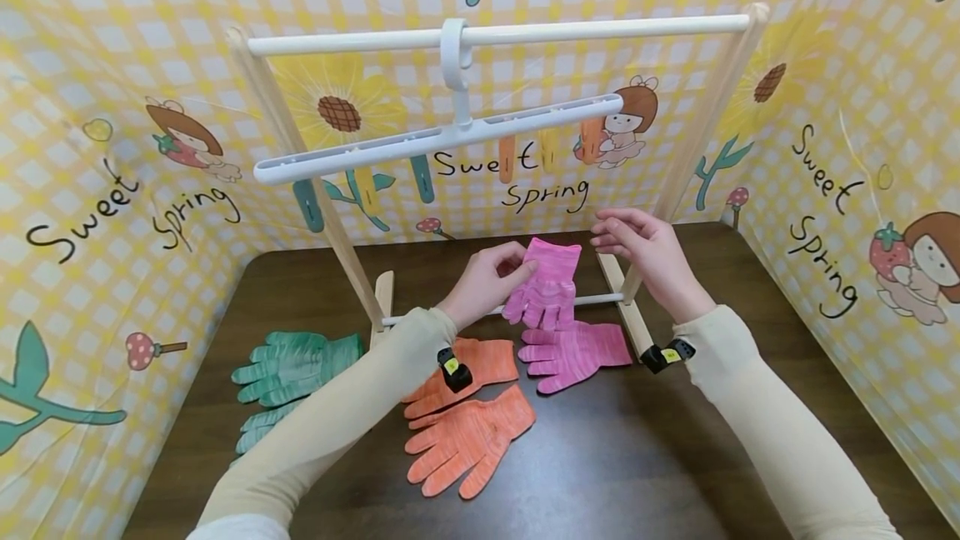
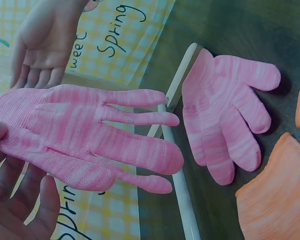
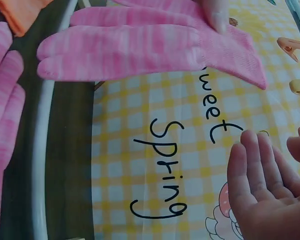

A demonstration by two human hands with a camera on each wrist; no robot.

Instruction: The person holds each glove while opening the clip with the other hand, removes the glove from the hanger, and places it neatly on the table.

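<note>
My left hand [image 1: 487, 280] pinches a pink knit glove [image 1: 553, 286] near its cuff, with thumb on one side. In the left wrist view that glove [image 2: 115, 127] hangs fingers outward, clear of the hand's other fingers. My right hand [image 1: 637, 242] is raised to the right of the glove, apart from it. The right wrist view shows that hand's fingers [image 3: 262, 167] extended with nothing in them. Below the held glove, a second pink glove [image 1: 577, 357] lies on the table, fingers to the left.
A white hanger [image 1: 459, 138] with several coloured clips, including an orange clip [image 1: 592, 140], hangs tilted from the white rod [image 1: 600, 30] of a wooden stand. Orange gloves [image 1: 472, 444] and green gloves [image 1: 296, 365] lie on the dark table [image 1: 637, 465]. Patterned cloth [image 1: 847, 107] encloses the sides.
</note>
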